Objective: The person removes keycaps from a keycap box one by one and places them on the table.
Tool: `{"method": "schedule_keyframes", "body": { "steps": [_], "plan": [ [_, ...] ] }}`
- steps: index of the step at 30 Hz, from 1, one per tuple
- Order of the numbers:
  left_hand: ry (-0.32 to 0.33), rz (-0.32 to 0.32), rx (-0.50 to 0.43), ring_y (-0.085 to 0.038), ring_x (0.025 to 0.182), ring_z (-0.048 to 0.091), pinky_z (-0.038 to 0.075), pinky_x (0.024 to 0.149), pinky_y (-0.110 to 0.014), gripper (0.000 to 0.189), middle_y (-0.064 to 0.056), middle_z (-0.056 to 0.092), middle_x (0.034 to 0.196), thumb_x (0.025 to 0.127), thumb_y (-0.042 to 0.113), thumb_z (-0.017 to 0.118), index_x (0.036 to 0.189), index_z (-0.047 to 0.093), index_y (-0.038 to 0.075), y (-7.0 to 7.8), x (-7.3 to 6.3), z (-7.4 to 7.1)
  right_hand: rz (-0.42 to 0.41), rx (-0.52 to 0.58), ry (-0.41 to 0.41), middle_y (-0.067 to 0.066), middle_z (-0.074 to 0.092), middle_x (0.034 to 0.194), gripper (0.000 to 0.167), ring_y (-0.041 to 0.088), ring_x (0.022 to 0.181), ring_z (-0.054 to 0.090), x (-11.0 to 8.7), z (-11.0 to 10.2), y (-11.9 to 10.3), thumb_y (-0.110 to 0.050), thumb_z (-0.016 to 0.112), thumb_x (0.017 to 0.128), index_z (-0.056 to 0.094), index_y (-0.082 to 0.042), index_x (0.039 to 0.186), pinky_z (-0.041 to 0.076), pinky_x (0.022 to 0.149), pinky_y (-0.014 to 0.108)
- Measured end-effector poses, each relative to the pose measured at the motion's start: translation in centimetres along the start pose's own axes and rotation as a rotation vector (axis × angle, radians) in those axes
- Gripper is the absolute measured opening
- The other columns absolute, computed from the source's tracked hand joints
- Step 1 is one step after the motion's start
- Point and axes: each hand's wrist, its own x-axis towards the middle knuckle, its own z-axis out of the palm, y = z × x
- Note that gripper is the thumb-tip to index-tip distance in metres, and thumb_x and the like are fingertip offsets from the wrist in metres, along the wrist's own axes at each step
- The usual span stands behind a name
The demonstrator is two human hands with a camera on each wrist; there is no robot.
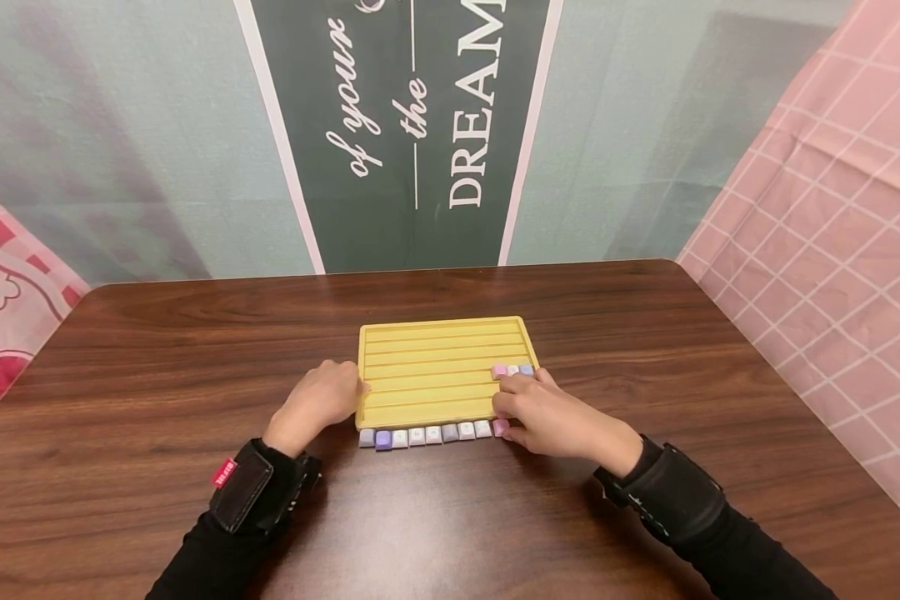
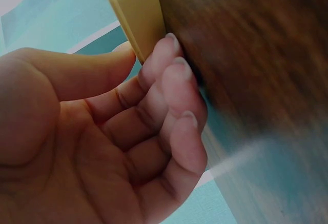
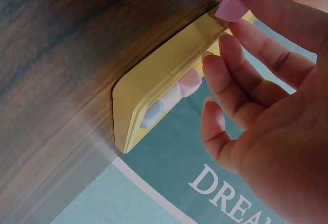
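Three keys [image 1: 513, 370] sit in the yellow tray [image 1: 412, 339]; the left hand [image 1: 321, 395] pinches its left edge, seemingly to steady it. Thumb and finger of the right hand [image 1: 558, 417] pinch a pink key [image 3: 233, 4], ending a near-side row [image 1: 433, 435] probably lined up for reach.

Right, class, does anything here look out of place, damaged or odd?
Only the white lettering on the backdrop stands out: it runs sideways, from bottom to top. The yellow tray and the keycaps show no visible damage.
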Motion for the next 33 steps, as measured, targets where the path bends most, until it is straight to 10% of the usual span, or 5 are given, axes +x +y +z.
{"method": "schedule_keyframes", "body": {
  "steps": [33],
  "plan": [
    [0.007, -0.005, -0.014, -0.016, 0.052, 0.037, 0.03, 0.05, -0.026, 0.023, -0.003, 0.037, 0.06, 0.094, 0.017, 0.049, 0.076, 0.055, 0.004, 0.03, -0.04, 0.07, 0.001, 0.006, 0.025, -0.006, 0.043, 0.075, 0.02, 0.01, 0.076, 0.042, -0.06, -0.04, 0.14, -0.016, 0.071, 0.079, 0.052, -0.015, 0.074, 0.027, 0.07, 0.035]
  ]
}}
